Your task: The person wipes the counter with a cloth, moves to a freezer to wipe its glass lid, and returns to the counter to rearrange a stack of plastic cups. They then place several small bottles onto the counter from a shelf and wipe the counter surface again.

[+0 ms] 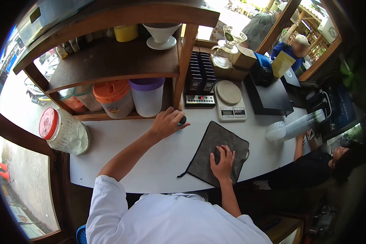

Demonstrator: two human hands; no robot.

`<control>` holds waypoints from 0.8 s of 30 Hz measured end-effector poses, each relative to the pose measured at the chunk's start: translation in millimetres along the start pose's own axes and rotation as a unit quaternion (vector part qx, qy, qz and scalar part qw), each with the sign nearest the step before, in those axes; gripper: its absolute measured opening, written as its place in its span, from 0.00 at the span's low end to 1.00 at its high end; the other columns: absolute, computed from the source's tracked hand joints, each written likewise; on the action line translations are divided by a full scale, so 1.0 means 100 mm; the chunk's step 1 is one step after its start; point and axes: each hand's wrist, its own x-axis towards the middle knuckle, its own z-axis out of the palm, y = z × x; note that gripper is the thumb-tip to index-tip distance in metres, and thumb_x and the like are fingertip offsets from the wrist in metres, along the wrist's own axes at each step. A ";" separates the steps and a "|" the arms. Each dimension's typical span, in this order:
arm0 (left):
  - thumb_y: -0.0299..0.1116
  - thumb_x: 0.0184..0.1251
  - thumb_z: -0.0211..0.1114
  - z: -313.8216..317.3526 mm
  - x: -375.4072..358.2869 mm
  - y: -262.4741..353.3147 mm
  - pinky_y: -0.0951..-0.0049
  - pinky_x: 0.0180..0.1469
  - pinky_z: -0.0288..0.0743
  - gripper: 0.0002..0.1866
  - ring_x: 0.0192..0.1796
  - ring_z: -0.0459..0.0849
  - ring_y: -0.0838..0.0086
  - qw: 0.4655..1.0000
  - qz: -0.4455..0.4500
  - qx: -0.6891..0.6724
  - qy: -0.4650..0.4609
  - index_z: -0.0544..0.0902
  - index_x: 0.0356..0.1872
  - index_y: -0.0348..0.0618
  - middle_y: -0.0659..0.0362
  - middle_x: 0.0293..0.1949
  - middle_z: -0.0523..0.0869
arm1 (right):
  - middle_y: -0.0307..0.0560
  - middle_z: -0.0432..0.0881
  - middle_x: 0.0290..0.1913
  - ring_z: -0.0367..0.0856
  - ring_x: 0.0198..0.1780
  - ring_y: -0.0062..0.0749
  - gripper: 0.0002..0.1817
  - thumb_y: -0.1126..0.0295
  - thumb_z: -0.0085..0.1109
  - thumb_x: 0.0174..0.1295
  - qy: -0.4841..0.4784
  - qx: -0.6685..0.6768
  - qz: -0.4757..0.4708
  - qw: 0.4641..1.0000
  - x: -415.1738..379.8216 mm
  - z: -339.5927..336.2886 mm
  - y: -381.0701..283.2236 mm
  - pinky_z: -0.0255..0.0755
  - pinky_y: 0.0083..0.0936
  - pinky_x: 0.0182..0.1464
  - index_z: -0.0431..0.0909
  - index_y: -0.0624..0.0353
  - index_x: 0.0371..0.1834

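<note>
My left hand [167, 124] is closed around a small object with a rounded black end [183, 120] and a bit of blue below it, by the shelf's front edge. Most of that object is hidden under my fingers, so its kind does not show. A dark grey cloth [207, 150] with a black border and a corner loop lies spread on the white counter [146, 162]. On top of the cloth rests my right hand [222, 162], its fingers apart and slightly bent, not gripping the fabric.
Behind my hands stand a wooden shelf [114, 73] with lidded tubs, a timer box [199, 101] and a kitchen scale [232, 113]. A red-lidded jar [69, 134] is at left. Stacked plastic cups [297, 128] lie at right, near another person [309, 168].
</note>
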 end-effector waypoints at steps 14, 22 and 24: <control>0.58 0.59 0.75 0.00 -0.15 0.04 0.74 0.32 0.80 0.34 0.38 0.80 0.72 0.999 -0.026 -0.041 0.021 0.78 0.59 0.47 0.64 0.35 0.85 | 0.48 0.75 0.63 0.69 0.71 0.48 0.20 0.61 0.66 0.63 0.012 0.007 0.001 1.000 0.05 0.00 -0.01 0.50 0.63 0.77 0.79 0.52 0.57; 0.51 0.57 0.79 0.16 -0.15 0.33 0.76 0.33 0.77 0.29 0.39 0.76 0.74 0.989 0.002 -0.078 0.128 0.82 0.54 0.46 0.66 0.31 0.77 | 0.50 0.73 0.64 0.68 0.71 0.49 0.21 0.59 0.65 0.63 -0.002 -0.003 0.006 1.000 0.04 0.00 -0.02 0.49 0.63 0.77 0.79 0.52 0.58; 0.47 0.53 0.82 0.17 -0.11 0.37 0.73 0.36 0.79 0.29 0.40 0.78 0.72 0.981 0.016 -0.096 0.170 0.82 0.53 0.46 0.65 0.34 0.80 | 0.51 0.73 0.64 0.68 0.71 0.50 0.21 0.60 0.64 0.64 -0.002 -0.009 0.005 1.000 0.03 0.00 0.01 0.48 0.63 0.77 0.78 0.53 0.58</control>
